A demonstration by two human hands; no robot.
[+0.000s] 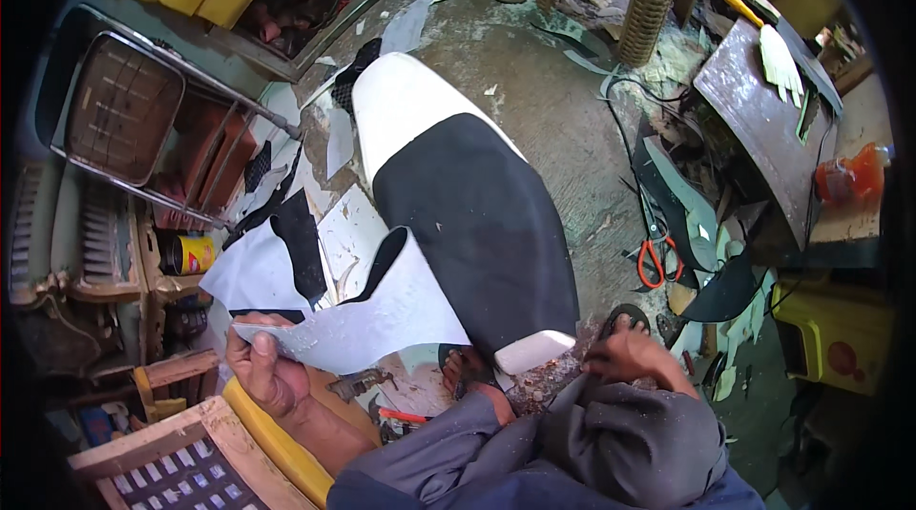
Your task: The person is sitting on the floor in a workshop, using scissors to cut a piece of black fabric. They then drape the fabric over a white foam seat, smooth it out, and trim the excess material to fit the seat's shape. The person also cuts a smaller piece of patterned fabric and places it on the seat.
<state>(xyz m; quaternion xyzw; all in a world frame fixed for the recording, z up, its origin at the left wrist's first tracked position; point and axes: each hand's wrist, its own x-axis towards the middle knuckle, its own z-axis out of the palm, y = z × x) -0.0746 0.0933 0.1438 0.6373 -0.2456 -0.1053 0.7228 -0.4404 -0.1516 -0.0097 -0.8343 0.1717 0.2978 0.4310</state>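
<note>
Left fingers (263,350) are pinching the pale sheet (382,327) beside the black-and-white seat (468,214), apparently handling it; right fingers I cannot tell; next move is calling for steadying its loose end

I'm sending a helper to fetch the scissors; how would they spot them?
Find the long black-and-white seat in the middle of the picture. Right of it, beside dark scraps, lie the scissors. Their looped orange handles set them apart from those scraps.
</note>
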